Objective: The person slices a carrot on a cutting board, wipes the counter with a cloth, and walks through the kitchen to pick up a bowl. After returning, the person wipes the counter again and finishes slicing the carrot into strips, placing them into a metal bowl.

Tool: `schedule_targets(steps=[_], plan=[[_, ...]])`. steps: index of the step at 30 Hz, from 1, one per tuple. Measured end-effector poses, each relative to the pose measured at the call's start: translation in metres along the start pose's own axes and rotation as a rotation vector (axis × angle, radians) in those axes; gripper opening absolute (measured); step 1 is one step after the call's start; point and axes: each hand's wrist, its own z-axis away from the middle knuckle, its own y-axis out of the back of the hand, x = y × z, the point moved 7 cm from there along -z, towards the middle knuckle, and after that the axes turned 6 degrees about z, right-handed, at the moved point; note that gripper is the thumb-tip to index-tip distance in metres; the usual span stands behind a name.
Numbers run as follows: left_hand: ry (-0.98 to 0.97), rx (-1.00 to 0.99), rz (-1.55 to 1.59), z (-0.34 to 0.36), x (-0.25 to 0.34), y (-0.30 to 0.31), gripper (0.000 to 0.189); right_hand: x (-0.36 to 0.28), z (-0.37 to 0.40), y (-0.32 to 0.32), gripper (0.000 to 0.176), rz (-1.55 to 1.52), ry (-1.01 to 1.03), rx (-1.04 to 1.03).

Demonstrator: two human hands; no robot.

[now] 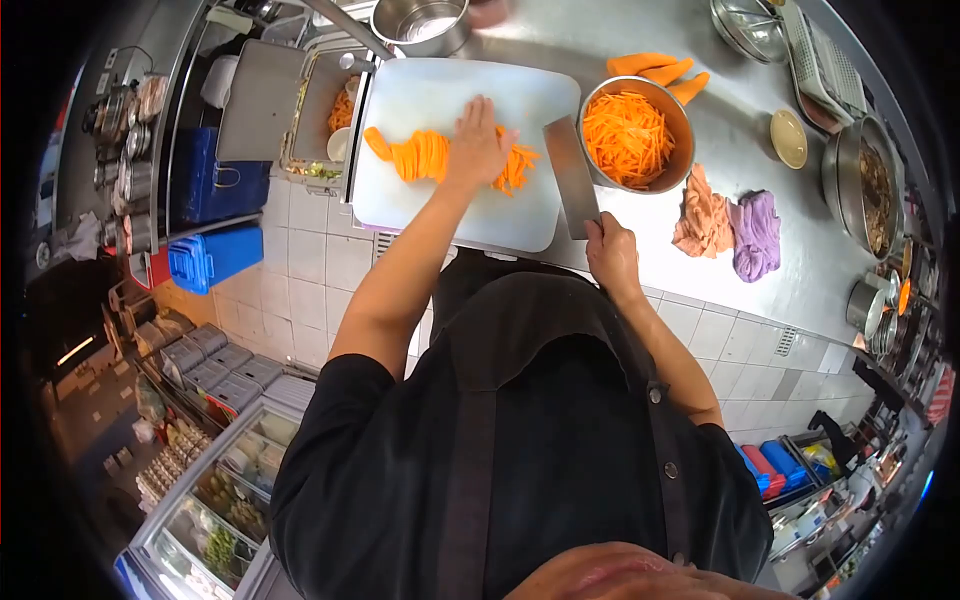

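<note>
My left hand (480, 145) lies with its fingers stretched out over carrot pieces on a white cutting board (540, 110). Left of it, a fanned row of thin carrot slices (415, 155) spreads across the board; some cut carrot strips (518, 168) lie on its right. My right hand (612, 250) is closed round the handle of a cleaver (570, 175), whose broad blade is over the board's right edge. Close beside the blade is a metal pot (683, 140) filled with shredded carrot (628, 138).
Behind the pot lie peeled carrots (655, 70). Right of it are an orange-brown cloth (705, 215) and a purple cloth (757, 235). An empty metal pot (420, 25) stands beyond the board. At left is a bin (300, 110) holding carrot scraps; a small bowl (789, 138) sits right.
</note>
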Motion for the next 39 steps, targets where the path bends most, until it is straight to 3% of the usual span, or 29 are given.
schedule_targets(steps=[3, 5, 9, 11, 15, 21, 23, 26, 29, 31, 33, 36, 37, 39], plan=[[-0.120, 0.017, 0.024, 0.029, 0.017, -0.009, 0.086, 0.021, -0.002, -0.015, 0.027, -0.007, 0.030, -0.021], [-0.171, 0.026, 0.023, 0.047, 0.031, -0.010, 0.087, 0.035, -0.003, -0.027, 0.022, -0.173, -0.153, -0.154], [-0.197, 0.107, 0.034, 0.064, 0.046, -0.012, 0.087, 0.045, -0.014, -0.034, 0.022, -0.154, -0.070, -0.164], [-0.199, 0.172, 0.029, 0.068, 0.051, -0.008, 0.086, 0.054, -0.017, -0.041, 0.026, -0.277, -0.188, -0.330], [-0.174, 0.226, 0.106, 0.061, 0.055, -0.010, 0.083, 0.058, -0.026, -0.053, 0.029, -0.409, -0.286, -0.415], [-0.176, 0.246, 0.111, 0.052, 0.070, -0.020, 0.065, 0.049, -0.025, -0.087, 0.026, -0.479, -0.319, -0.491], [-0.147, 0.389, 0.214, 0.054, 0.066, -0.015, 0.054, 0.039, -0.020, -0.106, 0.025, -0.496, -0.285, -0.525], [-0.102, 0.541, 0.407, 0.054, 0.054, -0.012, 0.045, 0.007, -0.017, -0.102, 0.026, -0.474, -0.220, -0.464], [-0.238, 0.596, 0.447, 0.045, 0.101, 0.020, 0.040, 0.002, -0.016, -0.073, 0.030, -0.436, -0.107, -0.311], [-0.299, 0.596, 0.507, 0.034, 0.150, 0.035, 0.037, 0.003, -0.009, -0.024, 0.023, -0.299, 0.043, -0.150], [-0.423, 0.525, 0.643, 0.028, 0.201, 0.038, 0.036, -0.004, 0.007, 0.028, 0.022, -0.348, -0.026, -0.045], [-0.436, 0.504, 0.568, 0.012, 0.240, 0.012, 0.034, 0.013, 0.043, 0.072, 0.023, -0.465, -0.344, 0.028], [-0.452, 0.491, 0.577, 0.004, 0.242, 0.003, 0.034, 0.015, 0.051, 0.088, 0.022, -0.394, -0.309, 0.111], [-0.135, 0.110, 0.589, -0.028, 0.229, -0.040, 0.034, 0.028, 0.065, 0.107, 0.023, -0.375, -0.377, 0.179]])
